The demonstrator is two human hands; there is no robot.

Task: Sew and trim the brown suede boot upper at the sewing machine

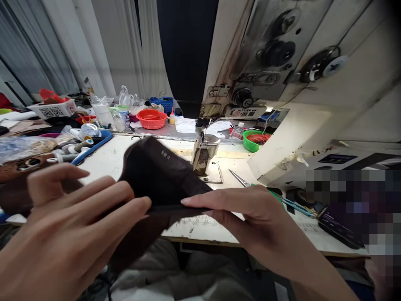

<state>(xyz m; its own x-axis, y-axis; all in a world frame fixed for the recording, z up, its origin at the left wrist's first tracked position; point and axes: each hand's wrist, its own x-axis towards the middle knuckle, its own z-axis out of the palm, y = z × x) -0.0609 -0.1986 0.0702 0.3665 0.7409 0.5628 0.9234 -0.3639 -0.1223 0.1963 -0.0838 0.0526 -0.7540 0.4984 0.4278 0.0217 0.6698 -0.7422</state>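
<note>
Nearest: light-coloured trousers (175,278) on the person's lap, under the table edge. Above that, both hands on one dark brown piece (171,161), held up over the front edge of the white table (108,161), short of the needle area.

Left hand (72,234): fingers bent over the piece's left part, index fingertip on the near edge, outermost finger lifted; thumb mostly hidden, so its exact grip can't be told. Right hand (257,213): narrow pinch, that same edge between index finger and thumb. Fingertips of the two hands near each other, not touching.

Piece folds open like a pouch, black inside, small pale marks on the far flap. Looks light, soft, bendy, maybe thin leather or coated cloth; could be a bit slick, not fragile, but probably creases or sags if held at one spot. Best hold: both ends of the near edge, layers pinched flat together. Lower part hangs blurred below the left hand.

Ruler markings (200,221) on the table just beyond the edge. Right side: phone (340,228), blue-handled tool (293,205), scissors (239,178) with blades toward the sewing machine (313,113).

Farther: blue tray (105,139) with spools (83,145) at left, green basket (247,146) right, red basket (153,122) and small bottle (172,117) behind. Grey curtain (120,54) at the back.
</note>
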